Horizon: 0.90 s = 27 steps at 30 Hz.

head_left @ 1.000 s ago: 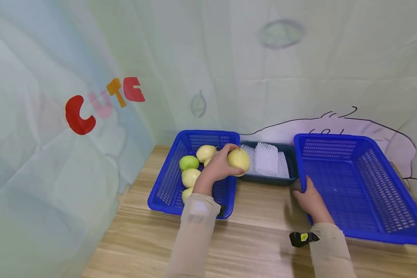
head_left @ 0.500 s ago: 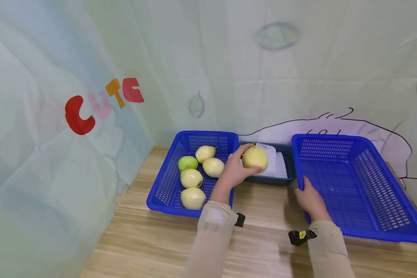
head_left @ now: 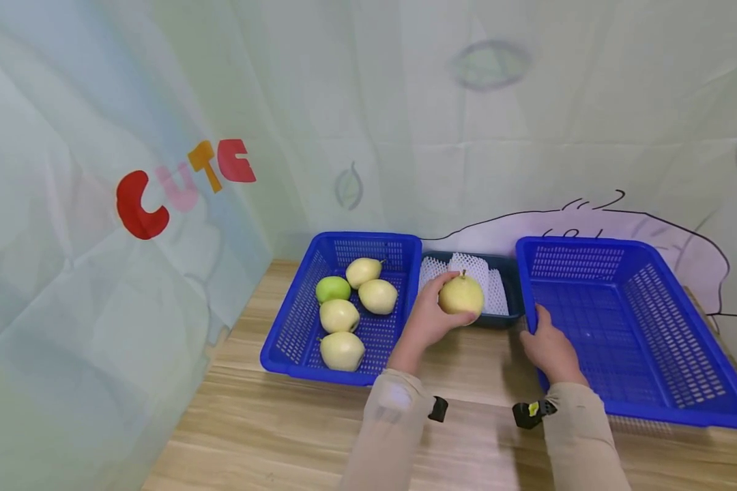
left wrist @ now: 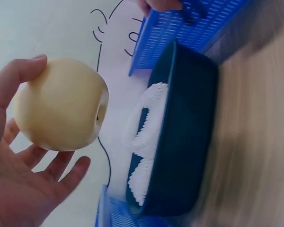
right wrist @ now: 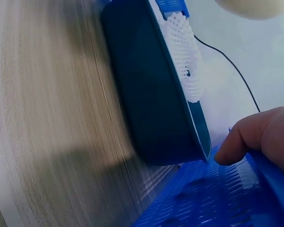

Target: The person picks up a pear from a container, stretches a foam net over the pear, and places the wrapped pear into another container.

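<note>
My left hand [head_left: 430, 320] grips a pale yellow pear [head_left: 463, 296], thumb on one side and fingers on the other. In the head view the pear overlaps the dark green tray [head_left: 508, 290] and its white foam net sleeves [head_left: 496, 294]; the left wrist view has the pear [left wrist: 61, 104] up beside that tray. My right hand [head_left: 553, 351] holds the left rim of the right blue basket [head_left: 682, 412], its thumb outside the wall. The left blue basket [head_left: 282, 372] carries several pears [head_left: 342, 351] and one greener fruit [head_left: 333, 290].
All three containers stand on a wood-grain table [head_left: 252, 423], with the tray between the baskets. A printed cloth backdrop [head_left: 374, 102] rises right behind them and along the left. A black wrist device [head_left: 531, 412] sits on the right sleeve.
My left hand has carried the pear rightward out from over the left basket to the front of the tray, lowering slightly lately. The right hand has stayed on its basket rim.
</note>
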Available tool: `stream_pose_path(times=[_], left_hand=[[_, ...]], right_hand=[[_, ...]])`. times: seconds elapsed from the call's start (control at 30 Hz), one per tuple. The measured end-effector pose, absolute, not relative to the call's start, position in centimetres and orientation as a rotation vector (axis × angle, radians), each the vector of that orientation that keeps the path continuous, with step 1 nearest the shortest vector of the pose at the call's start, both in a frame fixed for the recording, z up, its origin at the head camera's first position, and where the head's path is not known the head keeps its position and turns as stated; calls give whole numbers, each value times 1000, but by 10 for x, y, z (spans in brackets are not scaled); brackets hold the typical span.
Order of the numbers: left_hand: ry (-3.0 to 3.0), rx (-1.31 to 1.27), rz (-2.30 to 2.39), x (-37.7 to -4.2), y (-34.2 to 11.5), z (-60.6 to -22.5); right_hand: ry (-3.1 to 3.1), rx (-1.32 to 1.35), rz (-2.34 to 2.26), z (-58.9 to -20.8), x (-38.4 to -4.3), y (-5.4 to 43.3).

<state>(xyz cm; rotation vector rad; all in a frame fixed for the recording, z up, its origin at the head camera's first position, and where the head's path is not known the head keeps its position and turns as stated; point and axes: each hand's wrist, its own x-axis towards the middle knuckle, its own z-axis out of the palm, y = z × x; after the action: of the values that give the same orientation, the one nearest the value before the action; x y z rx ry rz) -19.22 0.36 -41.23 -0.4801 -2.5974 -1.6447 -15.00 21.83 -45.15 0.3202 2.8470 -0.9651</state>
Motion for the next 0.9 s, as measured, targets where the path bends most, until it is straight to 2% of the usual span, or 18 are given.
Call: stream_pose_path(times=[0.4,0.9], left_hand=[[-2553,-436,-1741,-183,15,-431],[-2804,-296,-1501,-168,30,-472]], right_hand=[[2823,363,-951,-452,-152,217],[2816,381,-969,-451,-151,217]])
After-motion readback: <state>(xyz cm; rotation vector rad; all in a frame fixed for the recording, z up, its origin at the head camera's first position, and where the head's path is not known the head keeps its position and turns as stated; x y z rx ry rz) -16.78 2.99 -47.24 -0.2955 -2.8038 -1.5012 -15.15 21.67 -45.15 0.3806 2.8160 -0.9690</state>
